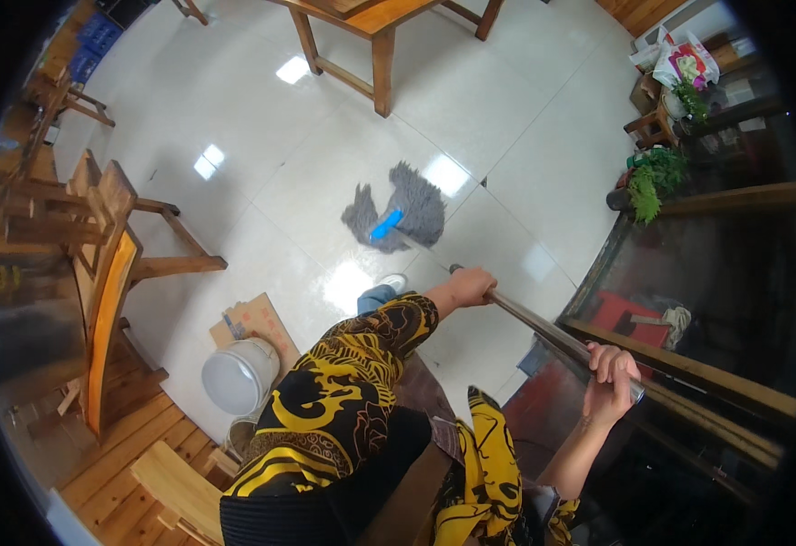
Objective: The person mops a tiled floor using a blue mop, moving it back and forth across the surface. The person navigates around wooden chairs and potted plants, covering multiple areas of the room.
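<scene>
A mop with a shaggy grey head (416, 202) and a blue joint lies spread on the shiny pale tiles ahead of me. Its metal handle (544, 329) slants from the head up to my right side. Partway along the pole, my left hand (473, 286) is closed around it, that arm stretched forward in a black and yellow patterned sleeve. My right hand (611, 375) grips the same pole near its top end, with fingers wrapped over it. One of my shoes (394, 283) shows just behind the mop head.
A wooden table (382, 73) stands ahead. Wooden chairs or benches (107, 264) line the left. A white bucket (232, 380) stands beside flattened cardboard (269, 320) at lower left. Potted plants (651, 182) and a dark, wood-framed glass surface (707, 264) run along the right.
</scene>
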The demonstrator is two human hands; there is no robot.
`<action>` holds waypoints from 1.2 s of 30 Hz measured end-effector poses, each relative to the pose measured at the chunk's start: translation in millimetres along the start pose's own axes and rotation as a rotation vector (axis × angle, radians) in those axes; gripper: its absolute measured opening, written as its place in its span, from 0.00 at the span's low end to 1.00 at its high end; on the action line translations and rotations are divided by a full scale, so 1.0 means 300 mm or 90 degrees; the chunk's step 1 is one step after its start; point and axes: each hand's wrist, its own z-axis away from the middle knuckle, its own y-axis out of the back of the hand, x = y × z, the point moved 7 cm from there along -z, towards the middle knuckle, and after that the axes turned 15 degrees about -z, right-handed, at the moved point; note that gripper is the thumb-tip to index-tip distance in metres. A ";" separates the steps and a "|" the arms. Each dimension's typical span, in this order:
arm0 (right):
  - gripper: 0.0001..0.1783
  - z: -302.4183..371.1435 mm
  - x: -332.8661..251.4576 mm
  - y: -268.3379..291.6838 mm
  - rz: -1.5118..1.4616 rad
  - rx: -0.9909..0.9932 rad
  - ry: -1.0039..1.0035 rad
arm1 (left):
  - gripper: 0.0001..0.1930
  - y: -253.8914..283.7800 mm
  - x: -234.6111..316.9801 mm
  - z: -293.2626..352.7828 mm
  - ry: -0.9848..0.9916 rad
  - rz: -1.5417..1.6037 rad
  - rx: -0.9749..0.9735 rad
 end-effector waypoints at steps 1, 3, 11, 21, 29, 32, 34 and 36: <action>0.17 0.018 -0.018 -0.025 0.008 -0.020 -0.004 | 0.07 0.009 0.016 0.037 -0.011 -0.024 -0.011; 0.17 0.035 -0.052 -0.102 0.006 -0.056 0.017 | 0.07 0.056 0.045 0.105 -0.030 -0.051 -0.004; 0.17 0.029 -0.306 -0.526 0.076 -0.322 0.206 | 0.08 0.534 0.046 0.309 -0.088 -0.130 0.292; 0.10 -0.304 0.017 -1.162 -0.058 -0.487 0.188 | 0.08 0.990 -0.596 0.572 0.029 -0.150 0.439; 0.16 -0.518 0.769 -1.320 -0.039 -0.330 -0.032 | 0.11 0.807 -1.390 0.707 0.396 -0.018 0.383; 0.13 -0.473 0.893 -1.260 -0.124 -0.347 -0.137 | 0.11 0.593 -1.554 0.687 0.359 -0.021 0.161; 0.13 -0.433 0.851 -1.135 -0.108 -0.270 -0.163 | 0.09 0.526 -1.463 0.596 0.286 -0.021 0.098; 0.13 -0.393 0.793 -1.040 -0.104 -0.235 -0.151 | 0.08 0.500 -1.386 0.504 0.229 -0.034 0.071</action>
